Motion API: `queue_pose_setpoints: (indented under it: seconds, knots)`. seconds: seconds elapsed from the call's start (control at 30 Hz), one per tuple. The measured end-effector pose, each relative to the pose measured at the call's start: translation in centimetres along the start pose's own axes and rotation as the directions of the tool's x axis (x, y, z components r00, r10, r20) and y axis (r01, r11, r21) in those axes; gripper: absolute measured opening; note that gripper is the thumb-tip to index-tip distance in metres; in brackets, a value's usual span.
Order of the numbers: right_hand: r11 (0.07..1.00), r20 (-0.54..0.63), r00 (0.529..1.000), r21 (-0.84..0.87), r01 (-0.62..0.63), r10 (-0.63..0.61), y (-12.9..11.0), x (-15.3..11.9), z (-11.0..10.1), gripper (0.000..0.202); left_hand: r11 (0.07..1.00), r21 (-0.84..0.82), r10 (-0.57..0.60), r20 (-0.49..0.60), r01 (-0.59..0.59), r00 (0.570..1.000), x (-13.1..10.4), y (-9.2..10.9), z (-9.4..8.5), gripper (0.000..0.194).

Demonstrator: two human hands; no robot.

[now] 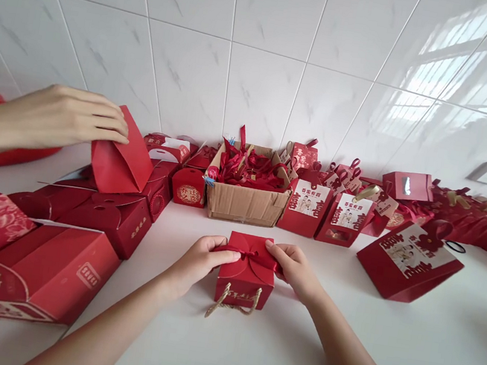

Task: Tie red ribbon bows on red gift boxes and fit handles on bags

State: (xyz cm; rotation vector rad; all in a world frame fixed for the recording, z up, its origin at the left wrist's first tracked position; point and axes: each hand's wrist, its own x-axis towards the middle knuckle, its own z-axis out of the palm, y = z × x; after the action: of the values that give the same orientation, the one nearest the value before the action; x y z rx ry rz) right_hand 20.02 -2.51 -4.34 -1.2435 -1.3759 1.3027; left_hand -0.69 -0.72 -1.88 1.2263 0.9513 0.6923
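In front of me on the white table stands a small red gift box [240, 290] with a rope handle [225, 308] hanging down its near side. A dark red ribbon [254, 258] crosses its top and is knotted in the middle. My left hand [202, 259] pinches the ribbon at the left of the knot, thumb on top. On the other side my right hand [297, 267] is closed on the ribbon, with its thumb at the box's top right edge. Parts of the fingers are hidden behind the ribbon and box.
A cardboard box [247, 204] of red ribbons stands behind. Another person's hand [75, 114] at the left holds a red box [123, 155] above several others. Tagged red boxes line the back right, and one [410, 262] leans nearer. A white table [292, 348] lies beneath.
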Motion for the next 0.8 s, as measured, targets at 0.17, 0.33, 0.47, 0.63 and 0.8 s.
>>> queue_pose_setpoints:
  seconds: [0.17,0.33,0.47,0.63,0.8]
  knots:
    - [1.000,0.012,1.000,-0.012,-0.011,0.011,0.1,0.0,0.1,0.054,1.000,-0.002,0.014,0.023,-0.014,1.000,-0.1,-0.1,-0.1,0.026]
    - [0.994,-0.036,0.999,-0.113,0.012,-0.016,0.2,0.0,0.1,0.056,1.000,-0.005,0.026,0.024,-0.025,0.999,-0.1,0.0,0.0,0.028]
    - [0.976,-0.132,0.987,-0.208,0.063,-0.091,0.4,0.2,0.1,0.059,1.000,0.002,0.021,-0.019,-0.021,1.000,0.5,-0.5,-0.6,0.044]
    - [0.957,-0.239,0.962,-0.284,0.064,-0.135,0.8,0.5,-0.6,0.060,0.999,-0.020,0.032,-0.037,-0.033,0.999,0.9,-0.7,-1.4,0.056]
    - [0.938,-0.270,0.951,-0.341,0.052,-0.151,0.2,0.2,-1.6,0.061,0.996,0.090,0.018,-0.053,-0.013,0.998,0.8,-0.2,-1.2,0.058]
